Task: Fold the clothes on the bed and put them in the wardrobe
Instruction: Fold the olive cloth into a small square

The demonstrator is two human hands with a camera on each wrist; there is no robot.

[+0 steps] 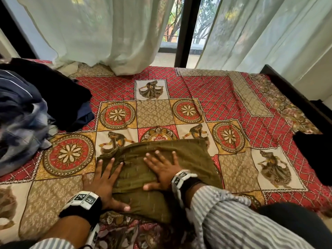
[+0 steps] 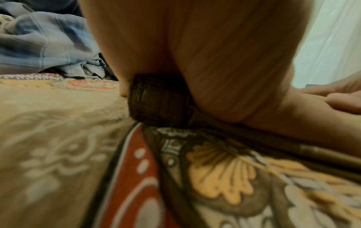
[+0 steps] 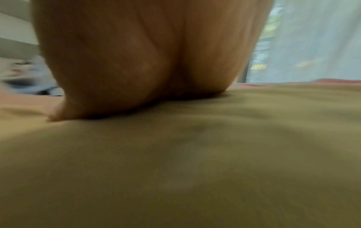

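Head view: left hand (image 1: 106, 178), right hand (image 1: 161, 169) spread flat on olive garment (image 1: 154, 194); clothes pile (image 1: 27, 108) left.

The olive-green garment (image 1: 158, 169) near the bed's front edge is matt woven cloth with a slightly rough, slubby texture flecked by short pale threads. The bedsheet (image 1: 224, 97) under it is printed cotton-like cloth, matt and lightly creased, while the pile of clothes (image 1: 27, 112) at the left edge is soft, crumpled fabric. Beyond the far edge hang thin, translucent curtains (image 1: 107, 33) of smooth cloth beside a dark, matt window frame (image 1: 186, 33).
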